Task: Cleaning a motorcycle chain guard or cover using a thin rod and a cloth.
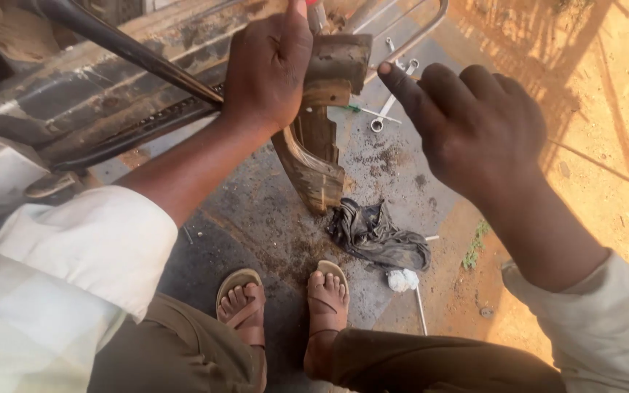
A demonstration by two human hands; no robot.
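1. Gripped the top of the rusty metal part (318,145) with the left hand (267,69), fingers shut tight, upper middle of the frame.
2. Held the right hand (475,131) half open and empty, just right of the part, one finger pointing.
3. Looked like steadying; called for a firm grip next.
4. Saw spanners (391,102) and a dark rag (376,236) on the ground, but no box or bowl.

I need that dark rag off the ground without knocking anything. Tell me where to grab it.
Pinch the rag at its raised, bunched folds in the middle, coming straight down from above. It lies crumpled on the slab, so the folds give a ready grip. Its edges lie flat, with the right foot and a white wad close by.
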